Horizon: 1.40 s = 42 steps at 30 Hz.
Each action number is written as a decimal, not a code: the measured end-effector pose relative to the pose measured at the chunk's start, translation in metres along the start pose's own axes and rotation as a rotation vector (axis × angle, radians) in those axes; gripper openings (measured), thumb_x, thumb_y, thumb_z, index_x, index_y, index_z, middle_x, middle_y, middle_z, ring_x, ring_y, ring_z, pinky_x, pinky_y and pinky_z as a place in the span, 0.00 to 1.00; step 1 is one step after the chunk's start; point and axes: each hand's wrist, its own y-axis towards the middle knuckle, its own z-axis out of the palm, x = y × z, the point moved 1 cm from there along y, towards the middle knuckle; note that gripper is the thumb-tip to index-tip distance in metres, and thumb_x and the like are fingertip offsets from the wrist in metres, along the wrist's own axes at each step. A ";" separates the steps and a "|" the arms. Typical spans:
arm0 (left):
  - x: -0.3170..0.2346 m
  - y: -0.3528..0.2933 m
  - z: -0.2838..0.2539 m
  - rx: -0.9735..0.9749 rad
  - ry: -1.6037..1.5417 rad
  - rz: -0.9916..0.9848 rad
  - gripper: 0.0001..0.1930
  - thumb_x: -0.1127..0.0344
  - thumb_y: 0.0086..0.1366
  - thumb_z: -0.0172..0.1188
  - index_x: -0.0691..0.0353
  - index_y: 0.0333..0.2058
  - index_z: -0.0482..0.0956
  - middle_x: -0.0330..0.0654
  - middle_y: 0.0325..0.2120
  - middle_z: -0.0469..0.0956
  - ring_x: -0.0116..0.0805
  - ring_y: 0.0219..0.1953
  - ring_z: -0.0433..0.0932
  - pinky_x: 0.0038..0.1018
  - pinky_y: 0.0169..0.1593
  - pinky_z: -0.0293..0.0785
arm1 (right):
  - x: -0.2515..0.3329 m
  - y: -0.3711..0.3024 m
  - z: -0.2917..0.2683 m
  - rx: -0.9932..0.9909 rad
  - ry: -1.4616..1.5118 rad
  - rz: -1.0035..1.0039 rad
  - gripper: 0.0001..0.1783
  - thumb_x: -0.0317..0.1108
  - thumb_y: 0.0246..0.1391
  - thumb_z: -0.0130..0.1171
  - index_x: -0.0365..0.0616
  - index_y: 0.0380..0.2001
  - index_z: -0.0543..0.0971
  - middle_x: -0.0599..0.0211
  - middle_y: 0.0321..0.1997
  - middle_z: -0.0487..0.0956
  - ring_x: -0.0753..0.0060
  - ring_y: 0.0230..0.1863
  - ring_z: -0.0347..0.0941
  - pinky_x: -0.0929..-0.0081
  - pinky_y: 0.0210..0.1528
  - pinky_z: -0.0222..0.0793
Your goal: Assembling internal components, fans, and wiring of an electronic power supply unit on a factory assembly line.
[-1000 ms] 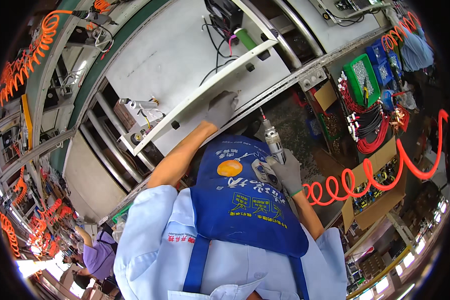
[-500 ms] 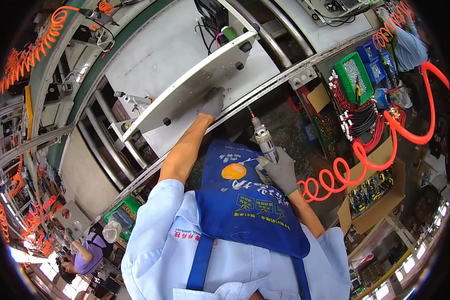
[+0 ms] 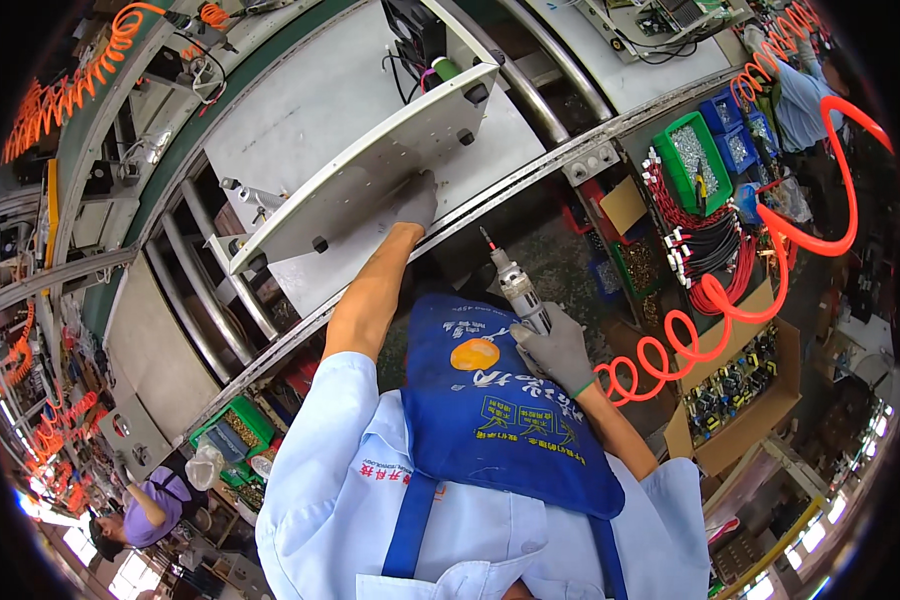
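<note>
My right hand, in a grey glove, is closed around a silver air screwdriver. Its bit points up and away over the gap between my apron and the workbench edge, touching nothing. A coiled orange-red hose runs to the right from beside that hand. My left hand, also gloved, reaches across the bench edge to the lower face of a tilted white metal panel with small holes and black feet. The fingers of that hand are too shaded to make out. Black wires and a green cylindrical part sit behind the panel.
Metal rollers line the conveyor on both sides of the white board. To the right are a green bin of small metal parts, blue bins, bundled cables and a cardboard box of components. Another person works at far left.
The whole view has shifted slightly left, the panel and bench with it. The screwdriver's tip sits a little lower and further left. My left hand stays by the panel.
</note>
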 end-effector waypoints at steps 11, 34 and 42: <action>-0.074 -0.076 -0.061 0.162 -1.354 -0.383 0.11 0.67 0.72 0.53 0.68 0.45 0.78 0.41 0.29 0.79 0.29 0.28 0.78 0.23 0.30 0.74 | -0.004 0.002 -0.001 -0.015 -0.004 -0.067 0.24 0.46 0.47 0.69 0.37 0.40 0.79 0.55 0.31 0.80 0.62 0.32 0.78 0.65 0.39 0.73; -0.066 -0.142 -0.072 0.161 -1.765 -0.525 0.10 0.62 0.71 0.58 0.63 0.38 0.80 0.37 0.24 0.79 0.22 0.20 0.76 0.17 0.23 0.69 | 0.015 0.032 0.011 0.408 0.075 0.182 0.25 0.48 0.47 0.68 0.35 0.38 0.78 0.54 0.29 0.80 0.63 0.31 0.79 0.64 0.37 0.72; -0.041 -0.131 -0.086 0.266 -1.596 -0.526 0.10 0.61 0.70 0.59 0.62 0.37 0.80 0.36 0.24 0.79 0.23 0.21 0.76 0.19 0.24 0.70 | 0.023 0.046 0.017 0.259 -0.220 -0.107 0.24 0.47 0.47 0.69 0.35 0.35 0.77 0.54 0.28 0.80 0.66 0.26 0.79 0.67 0.33 0.72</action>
